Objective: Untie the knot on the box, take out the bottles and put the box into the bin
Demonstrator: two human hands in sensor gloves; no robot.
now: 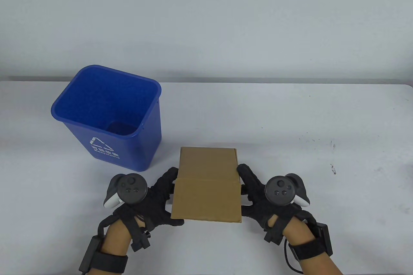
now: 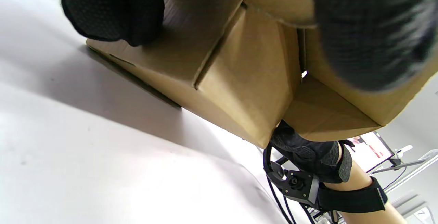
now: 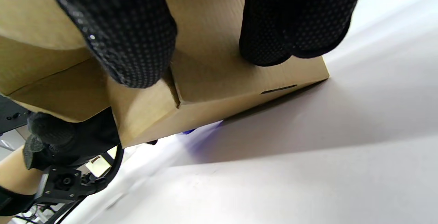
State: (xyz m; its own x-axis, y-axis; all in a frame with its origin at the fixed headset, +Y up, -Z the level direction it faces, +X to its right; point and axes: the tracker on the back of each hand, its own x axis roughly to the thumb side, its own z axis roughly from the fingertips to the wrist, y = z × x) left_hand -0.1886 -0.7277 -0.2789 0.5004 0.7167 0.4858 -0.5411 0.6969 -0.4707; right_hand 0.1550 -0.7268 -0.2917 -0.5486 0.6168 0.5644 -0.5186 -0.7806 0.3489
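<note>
A plain brown cardboard box (image 1: 206, 188) is held between my hands near the table's front edge. My left hand (image 1: 161, 191) grips its left side and my right hand (image 1: 250, 188) grips its right side. The box (image 2: 239, 76) is tilted, its far edge on the table and its near end raised. Gloved fingers (image 2: 116, 8) of the left hand lie against its side. The right hand's fingers (image 3: 130, 35) clasp the box (image 3: 208, 76) from the other side. No knot, string or bottles show in any view. A blue bin (image 1: 135, 149) stands empty at the left.
The white table (image 1: 290, 126) stretches to the right of the box. The bin stands just behind and left of the box, close to my left hand. A pale wall rises behind the table.
</note>
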